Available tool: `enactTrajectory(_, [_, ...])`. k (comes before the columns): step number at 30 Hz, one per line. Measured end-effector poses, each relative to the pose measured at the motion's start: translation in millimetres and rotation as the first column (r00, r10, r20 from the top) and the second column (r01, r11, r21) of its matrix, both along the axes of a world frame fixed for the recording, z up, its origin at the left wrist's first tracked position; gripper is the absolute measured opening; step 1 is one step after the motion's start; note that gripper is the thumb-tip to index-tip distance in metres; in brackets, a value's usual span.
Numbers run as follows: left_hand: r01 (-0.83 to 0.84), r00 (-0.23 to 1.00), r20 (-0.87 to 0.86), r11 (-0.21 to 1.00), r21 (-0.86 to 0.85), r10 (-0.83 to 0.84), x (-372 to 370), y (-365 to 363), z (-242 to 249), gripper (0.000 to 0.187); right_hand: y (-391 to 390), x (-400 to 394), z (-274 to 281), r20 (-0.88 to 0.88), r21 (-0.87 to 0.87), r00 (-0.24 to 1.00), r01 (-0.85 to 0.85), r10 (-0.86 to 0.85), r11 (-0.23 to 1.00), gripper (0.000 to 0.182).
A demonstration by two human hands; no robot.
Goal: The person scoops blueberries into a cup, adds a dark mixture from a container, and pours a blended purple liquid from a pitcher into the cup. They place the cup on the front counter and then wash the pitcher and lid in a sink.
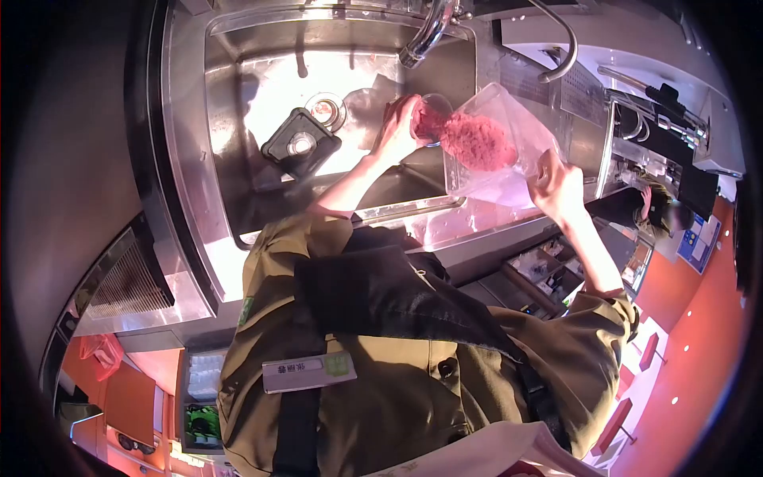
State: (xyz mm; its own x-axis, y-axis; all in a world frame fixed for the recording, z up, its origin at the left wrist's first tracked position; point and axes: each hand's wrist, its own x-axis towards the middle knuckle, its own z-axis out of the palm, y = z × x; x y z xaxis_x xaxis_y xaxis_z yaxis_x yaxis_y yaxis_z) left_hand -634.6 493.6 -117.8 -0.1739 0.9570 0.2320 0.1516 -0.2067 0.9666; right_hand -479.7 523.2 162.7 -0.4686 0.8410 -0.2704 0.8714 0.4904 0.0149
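Observation:
A clear plastic bag (pixel 520 119) with pinkish-red crumbly stuff (pixel 481 143) inside is gripped near its right edge by my right hand (pixel 556 187), fingers closed. Its opening faces left, at a clear cup (pixel 437 105) that my left hand (pixel 397 131) holds over the sink. Some of the same reddish stuff is at the mouth of the cup, touching what is in the bag. My left fingers are wrapped round the cup's left side.
Below my left hand is a metal sink (pixel 342 189) with a dark rectangular container (pixel 300 143) and a round metal drain piece (pixel 326 111). The faucet (pixel 429 36) hangs over its back edge. A co-worker (pixel 656 211) stands far right.

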Motion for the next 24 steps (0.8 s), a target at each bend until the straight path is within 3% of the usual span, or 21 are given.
enactTrajectory(1, [-0.009, 1.000, 0.012, 1.000, 0.017, 0.009, 1.8, 1.8, -1.1, 0.092, -0.4, -1.6, 0.0, -0.001, 0.007, 0.999, -0.035, 0.035, 0.999, 0.018])
enactTrajectory(4, [0.025, 1.000, 0.016, 0.999, 0.024, -0.026, 5.3, -1.7, -3.6, 0.092, 3.3, -1.6, -0.3, 0.069, -0.051, 0.993, 0.100, -0.096, 0.994, 0.016])
enactTrajectory(6, [0.049, 0.998, 0.025, 0.998, 0.029, -0.050, 6.8, -2.0, -5.8, 0.093, 2.2, -3.3, 0.0, 0.077, -0.010, 0.996, 0.047, -0.046, 0.999, 0.016])
enactTrajectory(9, [0.078, 0.985, 0.153, 0.997, -0.007, -0.076, 15.8, -5.7, -14.3, 0.095, 5.4, -2.4, -3.7, 0.057, -0.052, 0.995, 0.085, -0.082, 0.995, 0.016])
enactTrajectory(10, [0.164, 0.951, 0.274, 0.985, -0.062, -0.141, 16.2, -6.6, -11.3, 0.096, 2.8, -7.2, 0.5, 0.064, -0.037, 0.996, 0.063, -0.061, 0.997, 0.016])
enactTrajectory(11, [0.057, 0.997, 0.056, 0.997, 0.054, -0.060, 13.0, -8.2, -10.1, 0.095, 3.6, -12.1, 1.4, 0.066, -0.020, 0.997, 0.028, -0.027, 0.999, 0.015])
enactTrajectory(12, [0.040, 0.997, 0.064, 0.999, 0.037, -0.043, 11.4, -7.3, -8.6, 0.096, 3.0, -9.3, -1.0, 0.056, 0.013, 0.997, -0.046, 0.045, 0.999, 0.018])
enactTrajectory(15, [0.059, 0.995, 0.080, 0.998, 0.030, -0.061, 17.0, -8.1, -7.2, 0.097, 7.5, -6.4, -3.1, 0.094, -0.053, 0.993, 0.077, -0.072, 0.996, 0.017])
enactTrajectory(16, [0.058, 0.995, 0.083, 0.998, 0.031, -0.061, 16.1, -8.6, -8.4, 0.097, 8.2, -7.2, -2.0, 0.087, -0.019, 0.996, -0.023, 0.024, 1.000, 0.017])
enactTrajectory(20, [0.052, 0.993, 0.107, 0.998, 0.043, -0.056, 14.0, -7.8, -11.6, 0.096, 5.4, -5.2, -10.2, 0.088, -0.050, 0.996, 0.037, -0.033, 0.998, 0.015])
enactTrajectory(23, [0.076, 0.993, 0.088, 0.997, -0.014, -0.075, 14.4, -6.4, -14.1, 0.096, 9.7, -9.3, -1.4, 0.079, 0.002, 0.994, -0.076, 0.075, 0.997, 0.015])
enactTrajectory(24, [0.048, 0.994, 0.098, 0.996, 0.078, -0.055, 13.8, -5.4, -17.6, 0.095, 8.7, -14.3, -1.1, 0.035, 0.008, 0.997, -0.076, 0.076, 0.997, 0.016])
